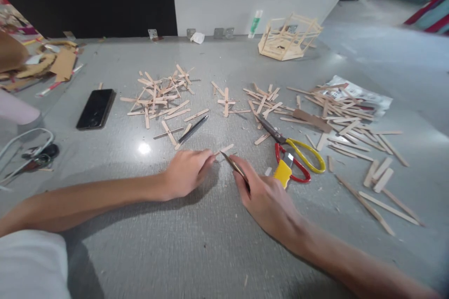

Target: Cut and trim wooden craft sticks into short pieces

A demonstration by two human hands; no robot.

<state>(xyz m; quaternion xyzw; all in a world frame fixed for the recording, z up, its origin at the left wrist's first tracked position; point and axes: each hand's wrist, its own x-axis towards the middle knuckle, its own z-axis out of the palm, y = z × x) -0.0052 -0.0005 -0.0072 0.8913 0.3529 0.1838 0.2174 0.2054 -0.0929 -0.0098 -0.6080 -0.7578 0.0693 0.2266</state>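
My left hand [189, 171] is closed, its thumb and fingertips pinching a short wooden craft stick [226, 148] whose far end juts out to the right. In my right hand [264, 191] is a slim, pointed metal tool [231, 162], its dark tip touching or very near the stick; whether it is a blade or tweezers I cannot tell. Right beside the right hand lies a yellow utility knife [283, 172]. Scissors [298, 152] with one yellow and one red handle rest by it. A black pen [193, 129] lies beyond my left hand.
Craft sticks form a heap [157, 96] at the back left and a larger pile [345, 112] on the right, by a plastic packet [379, 101]. A stick-built frame [282, 49] and a glue tube [255, 24] stand near the wall. A phone [96, 109] lies left, near a white cable [26, 136].
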